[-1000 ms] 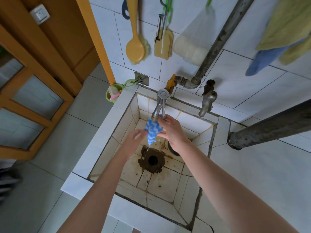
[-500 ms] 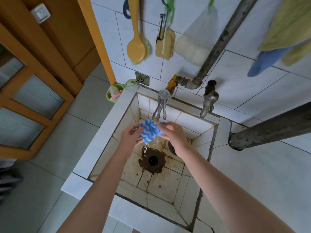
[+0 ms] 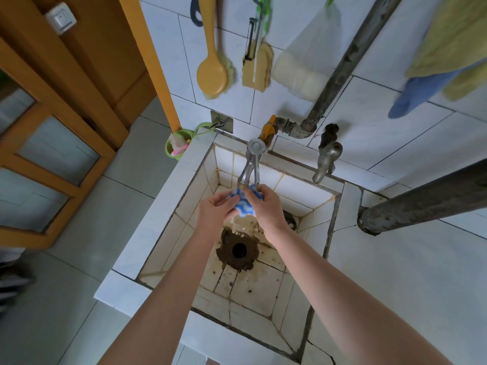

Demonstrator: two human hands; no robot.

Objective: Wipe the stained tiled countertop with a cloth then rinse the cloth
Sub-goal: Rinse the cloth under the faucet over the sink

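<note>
I've got left hand (image 3: 214,210) and right hand (image 3: 266,209) grips both clamped on cloth (image 3: 243,206), under tap (image 3: 249,167) spout, sink (image 3: 164,206) back wall, cloth mostly hidden in the grips, water below blurred

Cloth (image 3: 243,205) soft woven fabric; tap (image 3: 250,164) shiny metal; sink (image 3: 263,288) glazed tile, stained; pipe (image 3: 340,67) rough corroded metal

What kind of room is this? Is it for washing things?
Probably a home washing corner. There's a deep tiled sink with a tap, a scrubbing brush hanging on the wall, and a blue cloth held under the tap.
</note>
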